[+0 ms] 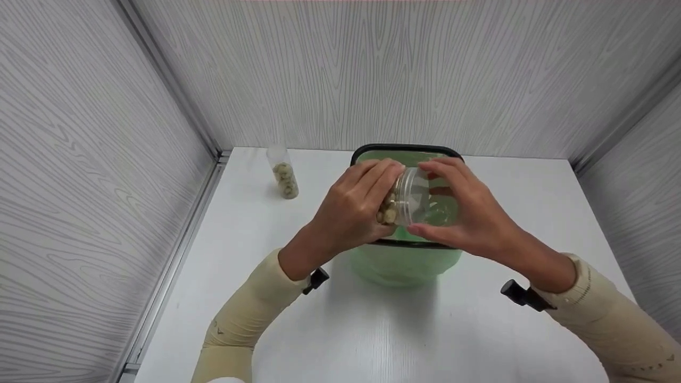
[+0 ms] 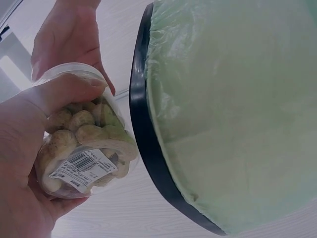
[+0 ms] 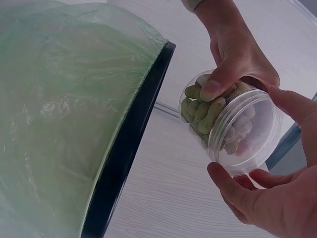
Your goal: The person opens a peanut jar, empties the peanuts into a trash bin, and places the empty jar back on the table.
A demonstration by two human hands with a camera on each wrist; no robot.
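A clear plastic jar (image 1: 404, 199) of unshelled peanuts (image 3: 204, 115) lies tipped on its side in the air, over the bin in the head view. My left hand (image 1: 354, 207) grips the jar's body, thumb across its side. At the other end, the fingers and thumb of my right hand (image 1: 468, 207) span the clear lid (image 3: 255, 131), fingertips at its edge. A white barcode label (image 2: 84, 169) shows on the jar's base. Below is a bin with a black rim (image 1: 407, 147) and a pale green bag liner (image 1: 407, 266).
On the white table (image 1: 239, 234), a tall clear container (image 1: 286, 181) with pale lumpy pieces stands at the back left. Wood-grain panels (image 1: 340, 74) wall the table at the back and sides.
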